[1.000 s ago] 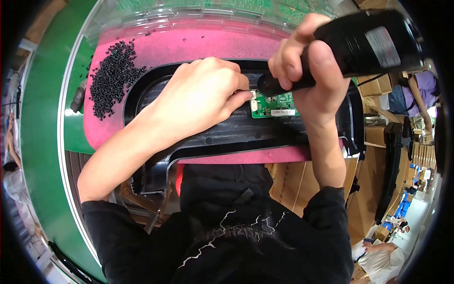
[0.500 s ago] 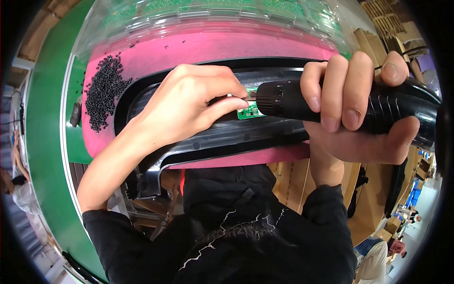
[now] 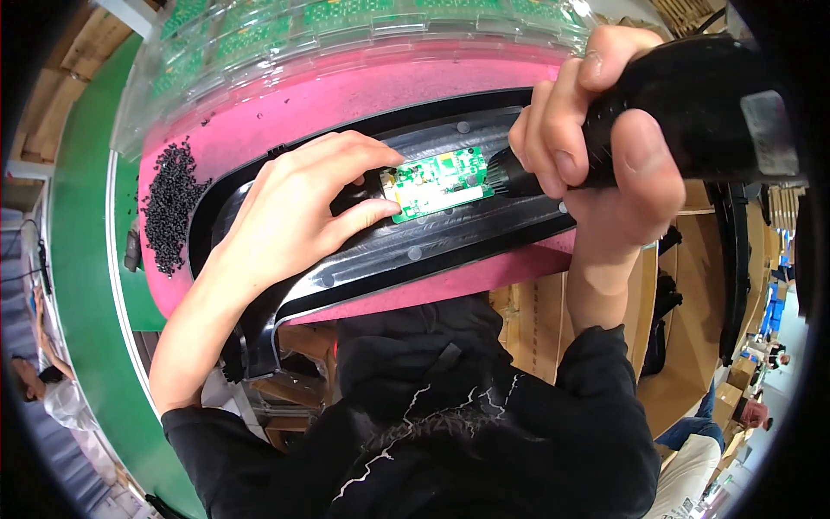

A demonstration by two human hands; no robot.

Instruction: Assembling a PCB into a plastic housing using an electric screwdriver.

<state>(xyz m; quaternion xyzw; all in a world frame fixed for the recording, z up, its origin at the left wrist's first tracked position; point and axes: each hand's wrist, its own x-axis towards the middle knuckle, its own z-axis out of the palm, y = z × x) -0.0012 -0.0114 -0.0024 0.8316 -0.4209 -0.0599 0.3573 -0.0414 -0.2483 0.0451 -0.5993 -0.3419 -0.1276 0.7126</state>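
A small green circuit board [image 3: 435, 182] lies inside a long black plastic housing [image 3: 406, 251] that rests on a pink foam pad [image 3: 285, 112]. My left hand [image 3: 294, 216] presses on the housing, with thumb and fingers touching the board's left end. My right hand [image 3: 596, 147] grips a black electric screwdriver [image 3: 683, 112], whose tip meets the board's right end.
A heap of small black screws [image 3: 169, 208] lies on the pad's left side. Clear plastic trays of green boards [image 3: 346, 26] stand along the far edge. A green conveyor belt [image 3: 78, 259] curves at left. Cardboard boxes [image 3: 692, 285] and other people sit at right.
The screwdriver has swung up and to the right, its tip now at the board's right end. My left hand has slid left, uncovering most of the green board.
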